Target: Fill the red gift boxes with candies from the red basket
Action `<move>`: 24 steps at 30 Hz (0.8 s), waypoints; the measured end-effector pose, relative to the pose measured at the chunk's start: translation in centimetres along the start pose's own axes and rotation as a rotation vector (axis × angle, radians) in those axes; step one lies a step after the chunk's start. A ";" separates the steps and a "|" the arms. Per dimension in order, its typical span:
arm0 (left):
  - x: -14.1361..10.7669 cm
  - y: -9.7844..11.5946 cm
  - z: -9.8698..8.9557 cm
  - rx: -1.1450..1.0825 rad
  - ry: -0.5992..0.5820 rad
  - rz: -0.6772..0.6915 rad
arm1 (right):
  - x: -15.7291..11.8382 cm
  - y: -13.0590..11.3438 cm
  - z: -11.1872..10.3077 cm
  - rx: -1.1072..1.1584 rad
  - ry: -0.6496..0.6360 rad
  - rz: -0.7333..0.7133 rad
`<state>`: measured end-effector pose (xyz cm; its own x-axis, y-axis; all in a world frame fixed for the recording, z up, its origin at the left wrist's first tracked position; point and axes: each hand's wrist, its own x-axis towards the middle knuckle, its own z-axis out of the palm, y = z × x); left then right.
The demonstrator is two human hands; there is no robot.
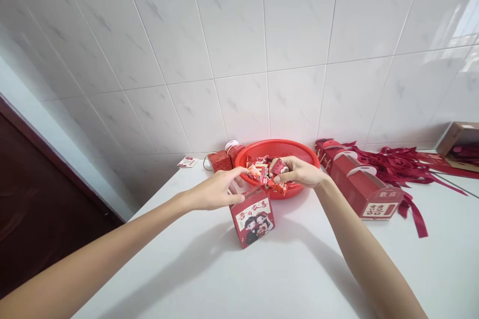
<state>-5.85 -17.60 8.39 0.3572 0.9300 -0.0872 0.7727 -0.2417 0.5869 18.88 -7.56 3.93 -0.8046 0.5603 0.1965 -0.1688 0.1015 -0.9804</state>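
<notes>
A red candy box [255, 220] with a cartoon couple on its front stands on the white table, slightly turned. My left hand [215, 190] is at its upper left corner, thumb by the top edge, the index finger stretched toward the basket and apart from the thumb. Whether it bears on the box I cannot tell. Behind the box sits a red plastic basket [251, 152] with wrapped candies [263, 172] inside. Over the basket, my right hand [299, 172] pinches a red and beige candy packet [279, 166] between thumb and fingers.
Red gift boxes [348, 184] stand in a row right of the basket, beside a heap of dark red ribbons [392, 164]. A cardboard box [458, 144] is at the far right. Left of the basket are a red patterned box [220, 161] and a small card [187, 162]. A tiled wall [239, 99] rises behind.
</notes>
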 end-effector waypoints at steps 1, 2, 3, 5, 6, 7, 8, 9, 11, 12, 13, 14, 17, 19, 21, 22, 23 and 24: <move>-0.1 -0.1 0.2 -0.017 0.025 0.033 | -0.1 -0.1 -0.2 -0.017 0.003 0.000; 0.0 -0.2 0.4 -0.039 0.047 0.065 | -0.2 -0.2 -0.3 -0.034 0.012 -0.002; 0.2 -0.3 0.7 -0.055 0.070 0.096 | -0.3 -0.3 -0.4 -0.048 0.028 -0.007; 1.1 -0.6 1.3 -0.047 0.121 0.154 | -0.6 -0.5 -0.4 -0.072 0.064 -0.030; 1.6 -0.6 1.6 -0.033 0.139 0.174 | -0.7 -0.7 -0.3 -0.085 0.078 -0.047; 2.1 -0.7 2.0 -0.023 0.151 0.187 | -0.8 -0.8 -0.2 -0.099 0.089 -0.067; 2.6 -0.8 2.4 -0.020 0.162 0.192 | -0.9 -1.0 -0.1 -0.114 0.097 -0.086; 3.0 -0.8 2.9 -0.027 0.174 0.191 | -1.0 -1.2 0.2 -0.131 0.101 -0.102; 3.5 -0.8 3.6 -0.065 0.188 0.194 | -1.0 -1.4 0.7 -0.159 0.094 -0.119; 3.6 -0.7 3.9 -0.089 0.185 0.206 | -1.0 -1.5 1.0 -0.164 0.082 -0.124; 3.6 -0.7 4.1 -0.115 0.172 0.226 | -0.9 -1.6 1.2 -0.164 0.063 -0.127; 3.6 -0.7 4.2 -0.142 0.150 0.250 | -0.9 -1.6 1.5 -0.163 0.045 -0.132; 3.1 -0.8 4.2 -0.193 0.090 0.302 | -0.6 -1.8 2.2 -0.216 0.022 -0.164; 2.8 -0.8 4.0 -0.197 0.079 0.304 | -0.5 -1.9 2.5 -0.326 0.017 -0.189; 2.6 -0.9 4.0 -0.208 0.073 0.300 | -0.5 -2.0 2.8 -0.440 -0.005 -0.217; 2.5 -1.0 4.0 -0.218 0.069 0.298 | -0.5 -2.0 3.0 -0.485 -0.025 -0.226; 2.5 -1.1 4.1 -0.228 0.065 0.293 | -0.5 -2.1 3.1 -0.522 -0.045 -0.234; 2.6 -1.2 4.1 -0.236 0.064 0.288 | -0.6 -2.2 3.2 -0.555 -0.062 -0.239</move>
<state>-3.72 -16.05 4.12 0.5033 0.8502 0.1545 0.5002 -0.4325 0.7502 17.91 -10.74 5.99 -0.8153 0.4222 0.3963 -0.0400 0.6416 -0.7660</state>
